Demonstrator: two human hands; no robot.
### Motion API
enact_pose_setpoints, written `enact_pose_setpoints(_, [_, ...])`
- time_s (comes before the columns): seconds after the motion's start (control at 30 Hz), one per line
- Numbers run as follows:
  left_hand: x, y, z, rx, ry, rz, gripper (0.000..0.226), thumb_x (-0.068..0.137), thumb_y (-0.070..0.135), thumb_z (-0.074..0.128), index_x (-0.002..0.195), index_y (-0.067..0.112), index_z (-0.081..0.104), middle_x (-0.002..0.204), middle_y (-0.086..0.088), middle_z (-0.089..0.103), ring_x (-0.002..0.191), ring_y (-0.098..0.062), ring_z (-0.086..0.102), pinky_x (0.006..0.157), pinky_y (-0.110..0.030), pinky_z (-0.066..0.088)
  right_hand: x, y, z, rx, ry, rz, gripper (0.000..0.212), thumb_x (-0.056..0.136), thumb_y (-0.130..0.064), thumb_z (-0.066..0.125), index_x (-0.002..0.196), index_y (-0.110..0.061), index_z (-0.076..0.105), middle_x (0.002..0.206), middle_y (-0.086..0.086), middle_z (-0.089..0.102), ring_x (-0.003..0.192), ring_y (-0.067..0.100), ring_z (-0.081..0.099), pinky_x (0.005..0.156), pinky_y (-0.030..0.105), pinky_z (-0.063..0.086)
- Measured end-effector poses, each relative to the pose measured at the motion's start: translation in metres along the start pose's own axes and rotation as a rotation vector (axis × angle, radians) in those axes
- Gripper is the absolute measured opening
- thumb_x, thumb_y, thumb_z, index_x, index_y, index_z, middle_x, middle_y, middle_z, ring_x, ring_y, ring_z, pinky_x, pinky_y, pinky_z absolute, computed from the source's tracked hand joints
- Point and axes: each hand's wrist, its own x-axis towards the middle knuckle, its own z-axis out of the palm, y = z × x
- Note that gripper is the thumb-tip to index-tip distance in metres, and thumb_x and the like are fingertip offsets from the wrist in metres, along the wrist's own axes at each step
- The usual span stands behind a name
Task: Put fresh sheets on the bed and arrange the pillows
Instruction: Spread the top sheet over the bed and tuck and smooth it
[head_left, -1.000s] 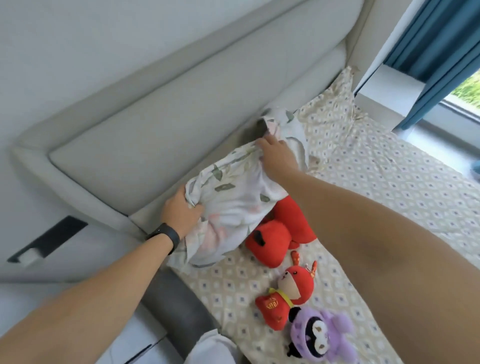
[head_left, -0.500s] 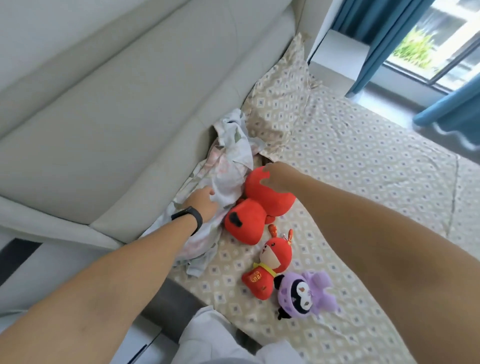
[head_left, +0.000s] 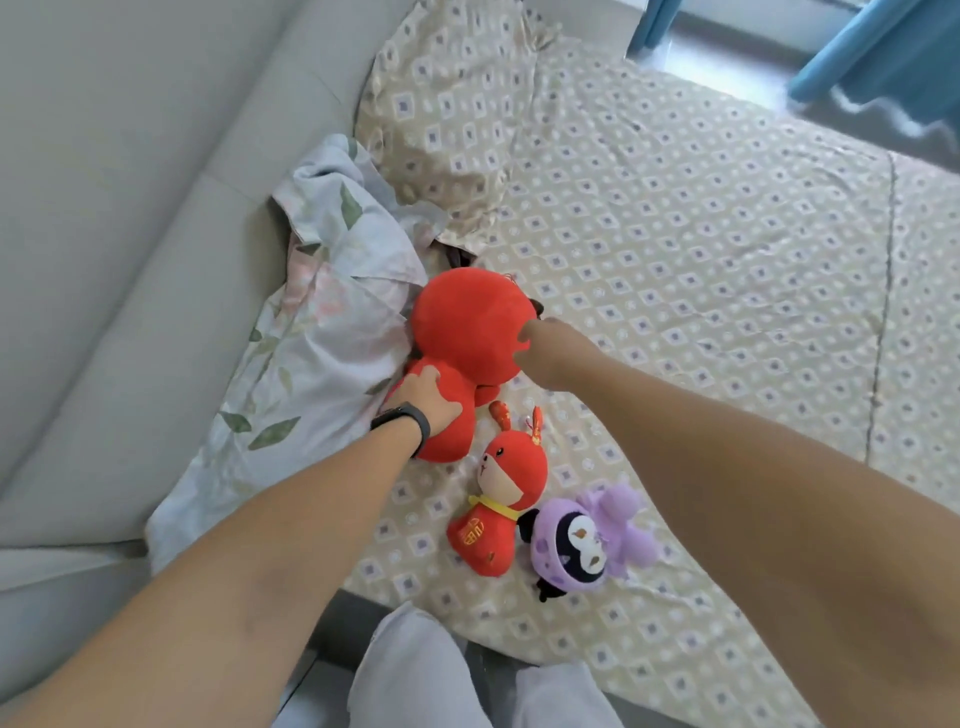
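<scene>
The person's left hand grips the lower, smaller lobe of a large red plush toy, and the right hand holds the round upper part, fingers seemingly curled into the fabric, though the wide-angle blur makes that uncertain. The floral pillow lies just to the left of both hands, leaning against the grey padded headboard and touching the red toy, while the beige patterned pillow sits beyond it at the head of the matching sheet. Near the forearms lie a small red doll and a purple plush, side by side on the sheet.
</scene>
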Motion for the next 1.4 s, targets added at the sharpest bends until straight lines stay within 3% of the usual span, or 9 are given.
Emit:
enact_pose_setpoints(0.2, [0.068, -0.012, 0.060, 0.179, -0.074, -0.228, 0.129, 0.072, 0.066, 0.073, 0.158, 0.018, -0.009, 0.164, -0.019, 0.004, 0.148, -0.046, 0.012, 0.113, -0.059, 0.030, 0.047, 0.018, 0.057, 0.015, -0.031, 0.024, 0.036, 0.101, -0.030, 0.044, 0.133, -0.015, 0.052, 0.130, 0.007, 0.050, 0.112, 0.029, 0.056, 0.091, 0.043, 0.049])
enact_pose_setpoints(0.33, [0.097, -0.024, 0.073, 0.185, 0.022, -0.321, 0.143, 0.064, 0.069, 0.079, 0.156, 0.018, -0.017, 0.163, -0.017, -0.003, 0.149, -0.046, 0.004, 0.109, -0.068, 0.029, 0.060, 0.030, 0.083, 0.096, -0.006, 0.067, 0.038, 0.101, -0.029, 0.042, 0.136, -0.019, 0.053, 0.136, 0.005, 0.048, 0.116, 0.027, 0.057, 0.096, 0.043, 0.049])
enact_pose_setpoints(0.43, [0.116, -0.037, 0.069, 0.156, 0.094, -0.340, 0.133, 0.062, 0.058, 0.084, 0.154, 0.024, -0.007, 0.153, -0.016, 0.010, 0.142, -0.048, 0.021, 0.100, -0.069, 0.039, 0.066, 0.037, 0.094, 0.156, 0.013, 0.127, 0.039, 0.101, -0.032, 0.041, 0.135, -0.021, 0.055, 0.138, 0.004, 0.048, 0.113, 0.027, 0.059, 0.097, 0.044, 0.050])
enact_pose_setpoints(0.6, [0.120, -0.051, 0.032, -0.024, 0.218, -0.226, 0.077, 0.071, 0.035, 0.075, 0.131, 0.017, 0.031, 0.132, -0.016, 0.049, 0.115, -0.041, 0.057, 0.088, -0.046, 0.052, 0.069, 0.032, 0.075, 0.355, 0.117, 0.190, 0.041, 0.100, -0.036, 0.049, 0.137, -0.018, 0.055, 0.136, 0.005, 0.057, 0.114, 0.024, 0.059, 0.091, 0.036, 0.047])
enact_pose_setpoints(0.8, [0.082, -0.029, -0.016, -0.670, 0.042, 0.047, 0.061, 0.071, 0.020, 0.076, 0.125, 0.019, 0.047, 0.112, -0.002, 0.064, 0.101, -0.021, 0.065, 0.083, -0.033, 0.051, 0.059, 0.003, 0.033, 1.087, -0.007, 0.288, 0.127, 0.070, -0.071, 0.078, 0.159, -0.037, -0.004, 0.167, 0.002, 0.018, 0.146, 0.030, 0.034, 0.113, 0.059, 0.036])
enact_pose_setpoints(0.93, [0.053, 0.011, -0.023, -0.887, -0.057, 0.160, 0.067, 0.058, 0.010, 0.062, 0.122, 0.021, 0.048, 0.109, -0.006, 0.067, 0.099, -0.021, 0.067, 0.076, -0.034, 0.056, 0.059, -0.024, 0.002, 1.296, 0.118, 0.148, 0.126, 0.070, -0.052, 0.088, 0.154, -0.043, -0.006, 0.149, -0.007, 0.038, 0.119, 0.019, 0.056, 0.083, 0.051, 0.057])
enact_pose_setpoints(1.1, [0.045, 0.029, -0.027, -0.671, -0.271, 0.299, 0.046, 0.078, 0.001, 0.070, 0.120, 0.019, 0.063, 0.111, 0.003, 0.069, 0.098, -0.007, 0.062, 0.080, -0.017, 0.048, 0.065, -0.028, 0.009, 0.986, 0.345, -0.095, 0.127, 0.045, -0.059, 0.097, 0.147, -0.045, 0.024, 0.141, -0.011, 0.045, 0.127, 0.011, 0.052, 0.103, 0.044, 0.051])
enact_pose_setpoints(1.27, [0.049, 0.029, -0.037, -1.537, -0.364, 0.094, 0.025, 0.080, 0.010, 0.056, 0.102, 0.014, 0.068, 0.095, -0.006, 0.064, 0.092, -0.024, 0.057, 0.095, -0.056, 0.046, 0.075, -0.019, 0.015, 0.299, 0.304, -0.231, 0.092, 0.073, -0.040, 0.073, 0.151, -0.029, 0.026, 0.145, -0.002, 0.042, 0.128, 0.029, 0.040, 0.104, 0.051, 0.041])
enact_pose_setpoints(1.4, [0.063, 0.026, -0.030, -1.623, -0.511, 0.135, 0.048, 0.081, 0.050, 0.070, 0.118, 0.020, 0.072, 0.116, -0.016, 0.060, 0.109, -0.035, 0.058, 0.102, -0.063, 0.040, 0.088, -0.007, 0.027, 0.123, 0.248, -0.266, 0.075, 0.081, -0.022, 0.063, 0.148, -0.018, 0.029, 0.140, 0.003, 0.045, 0.121, 0.032, 0.037, 0.096, 0.046, 0.044])
